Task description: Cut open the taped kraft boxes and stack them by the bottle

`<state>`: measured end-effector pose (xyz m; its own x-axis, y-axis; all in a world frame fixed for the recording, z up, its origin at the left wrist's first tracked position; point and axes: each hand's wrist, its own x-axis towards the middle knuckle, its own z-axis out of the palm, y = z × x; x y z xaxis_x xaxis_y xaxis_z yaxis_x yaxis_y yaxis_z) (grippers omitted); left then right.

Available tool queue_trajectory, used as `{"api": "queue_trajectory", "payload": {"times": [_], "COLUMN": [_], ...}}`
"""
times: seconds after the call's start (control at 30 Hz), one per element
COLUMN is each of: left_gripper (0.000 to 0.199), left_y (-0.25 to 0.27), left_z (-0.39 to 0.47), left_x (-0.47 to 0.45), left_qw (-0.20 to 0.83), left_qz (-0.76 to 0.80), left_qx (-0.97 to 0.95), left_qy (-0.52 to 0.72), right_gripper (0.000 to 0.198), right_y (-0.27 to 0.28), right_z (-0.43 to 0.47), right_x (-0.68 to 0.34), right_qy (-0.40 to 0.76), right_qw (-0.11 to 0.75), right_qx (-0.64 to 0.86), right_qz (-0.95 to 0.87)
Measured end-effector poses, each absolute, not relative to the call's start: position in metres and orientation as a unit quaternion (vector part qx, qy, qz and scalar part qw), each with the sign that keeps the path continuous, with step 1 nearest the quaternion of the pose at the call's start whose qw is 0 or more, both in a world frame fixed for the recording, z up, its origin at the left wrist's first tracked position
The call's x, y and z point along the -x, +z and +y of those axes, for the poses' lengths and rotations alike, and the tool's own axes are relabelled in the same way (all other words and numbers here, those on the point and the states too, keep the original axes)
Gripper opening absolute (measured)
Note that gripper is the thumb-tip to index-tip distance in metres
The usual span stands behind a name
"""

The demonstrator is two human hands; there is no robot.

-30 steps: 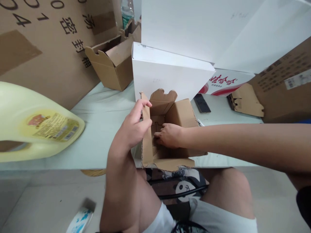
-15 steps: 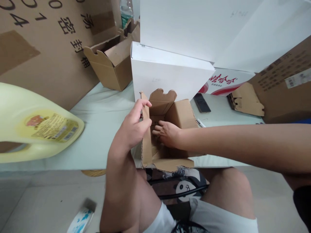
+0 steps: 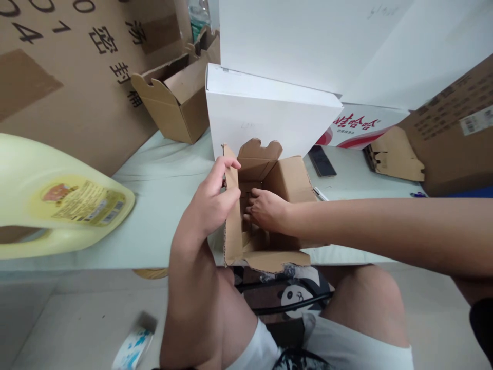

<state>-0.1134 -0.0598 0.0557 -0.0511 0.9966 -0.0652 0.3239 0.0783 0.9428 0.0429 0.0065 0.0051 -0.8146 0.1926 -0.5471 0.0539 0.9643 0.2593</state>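
An open cardboard box [image 3: 295, 180] with raised flaps stands at the near edge of the cloth-covered table [image 3: 162, 205]. My left hand [image 3: 213, 200] grips the box's left side flap, thumb on the inner face and fingers round the outside. Inside the box is my right hand [image 3: 265, 209], back upward, its fingers spread and reaching down toward the bottom. The fingertips are partly in shadow, and I see nothing held in them. A notched flap [image 3: 260, 154] rises at the box's far side, and a torn-edged flap [image 3: 275, 260] folds out toward me.
Behind the box stand white boxes [image 3: 265, 113]. A phone [image 3: 322, 161] and a flattened cardboard piece [image 3: 398, 156] lie to the right. Another open carton [image 3: 177, 108] sits back left, near a large carton [image 3: 77, 103]. A yellow jug [image 3: 69, 200] lies at the left.
My right hand has shifted slightly within the box, its fingers a little more bent downward. My left hand keeps its grip on the flap. The view has moved slightly.
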Motion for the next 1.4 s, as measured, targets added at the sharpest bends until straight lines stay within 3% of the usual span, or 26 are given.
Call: {"api": "queue_trajectory", "payload": {"times": [0.5,1.1,1.4], "left_gripper": [0.038,0.024,0.017], "left_y": [0.053,0.056,0.058], "left_z": [-0.058,-0.059,-0.058], "left_x": [0.105,0.103,0.101], "left_qw": [0.447,0.405,0.410], "left_qz": [0.576,0.615,0.605], "left_qx": [-0.552,-0.572,-0.576], "left_qy": [0.404,0.363,0.366], "right_gripper": [0.023,0.035,0.026], "right_y": [0.023,0.010,0.019], "right_z": [0.010,0.006,0.007], "right_x": [-0.063,-0.053,-0.065], "right_qy": [0.090,0.104,0.059], "right_qw": [0.308,0.347,0.327], "right_qx": [-0.081,-0.060,-0.052], "right_qz": [0.944,0.930,0.942]}}
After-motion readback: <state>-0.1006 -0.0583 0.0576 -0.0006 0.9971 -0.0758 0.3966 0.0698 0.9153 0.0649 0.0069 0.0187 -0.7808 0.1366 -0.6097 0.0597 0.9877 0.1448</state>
